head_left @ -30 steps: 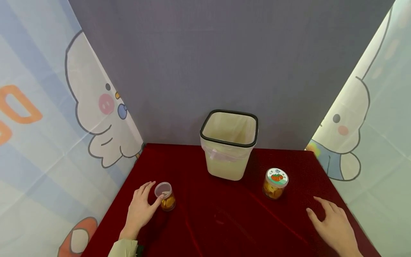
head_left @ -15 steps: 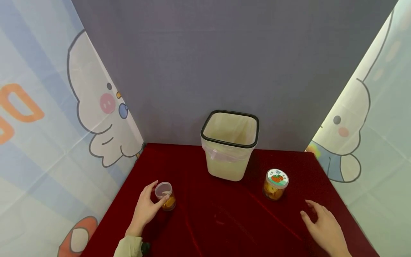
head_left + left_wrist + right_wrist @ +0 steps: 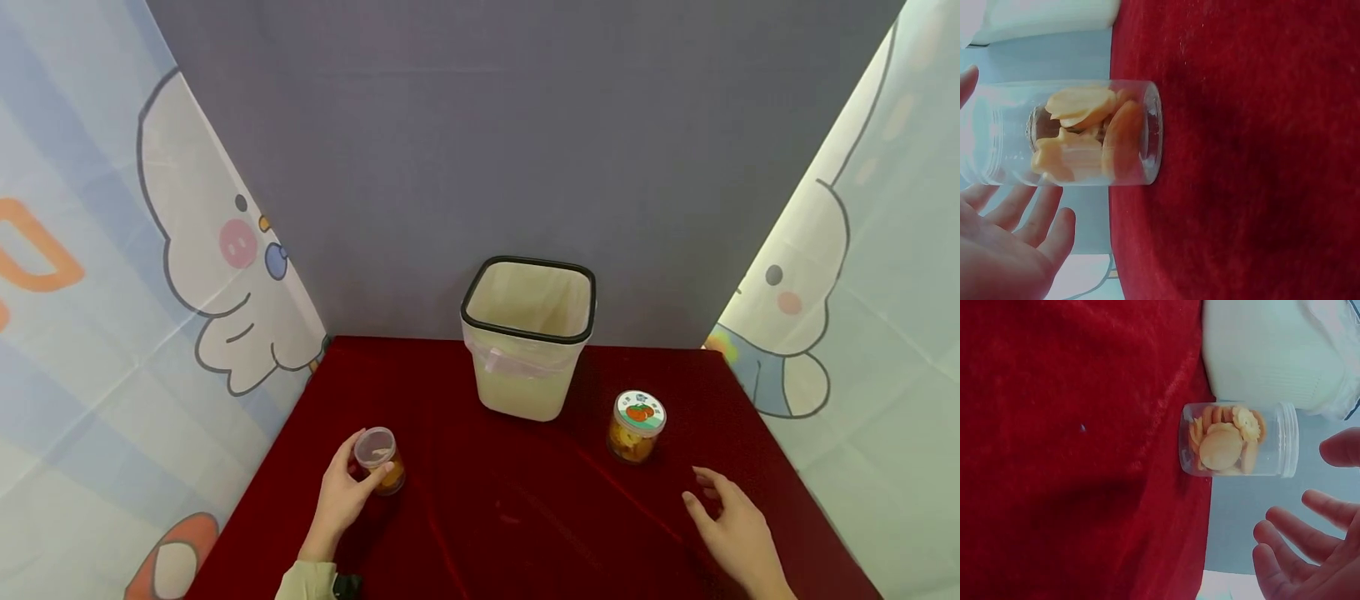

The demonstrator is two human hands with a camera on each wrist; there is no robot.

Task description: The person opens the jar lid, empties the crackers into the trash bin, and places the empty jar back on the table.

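Note:
A clear plastic jar [image 3: 390,475] with a few cookies in it stands upright on the left of the red cloth. Its see-through top bears no printed label. My left hand [image 3: 342,497] is around it, thumb by its near side and relaxed fingers along its left; firm contact cannot be made out. In the left wrist view the jar [image 3: 1091,134] stands between thumb and fingers. At the right, a second cookie jar [image 3: 632,442] has a tangerine-printed lid [image 3: 640,410]. My right hand [image 3: 732,530] hovers to its right and nearer me, fingers loosely bent, touching nothing.
A cream waste bin [image 3: 521,387] with a black rim [image 3: 530,337] and a clear liner stands at the back middle. Red cloth [image 3: 502,500] covers the table. A grey curtain [image 3: 420,167] closes off the back, and printed curtains hang at both sides.
My left hand has moved in around the left jar, its thumb now in front of the jar's side. My right hand has shifted left, closer to the lidded jar. Both jars stay put.

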